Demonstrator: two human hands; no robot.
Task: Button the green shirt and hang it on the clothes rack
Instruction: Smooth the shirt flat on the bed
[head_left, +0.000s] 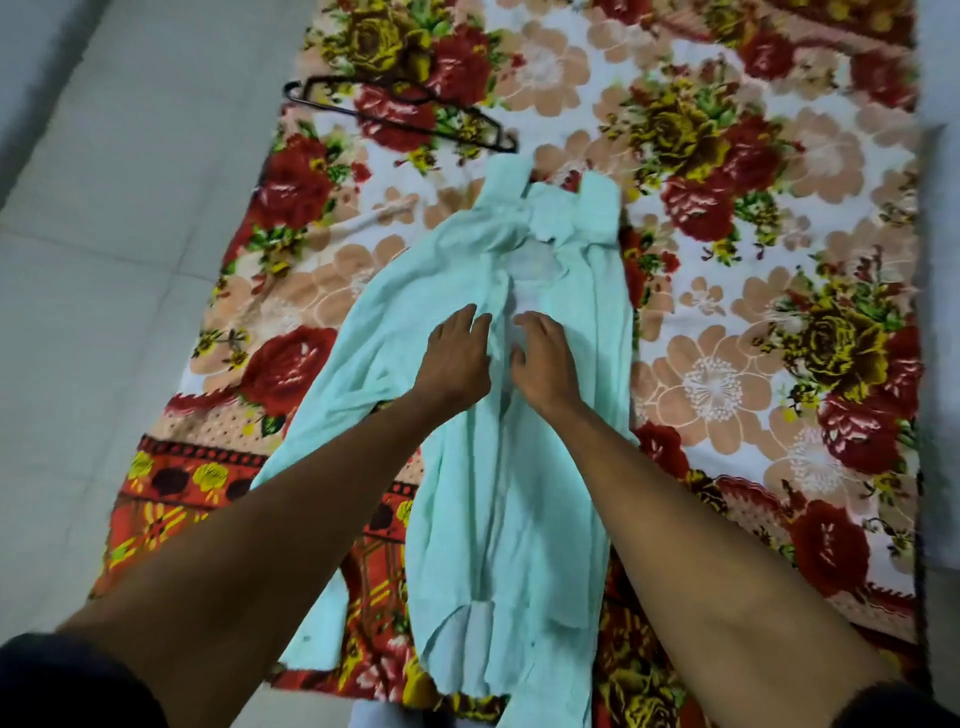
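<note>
Hands meet at the middle of a pale mint-green cotton shirt that lies spread, front up, on a floral blanket of red, yellow and peach flowers. The head view looks down along two bare forearms. The left hand rests on the shirt's left front panel, fingers fairly straight and pointing toward the collar. The right hand lies just beside it on the other panel, fingers bent at the placket; whether they pinch cloth I cannot tell. Above the hands the front gapes open below the collar. A black plastic clothes hanger lies flat on the blanket beyond the collar, apart from the shirt. Grey floor tiles border the blanket on the left.
</note>
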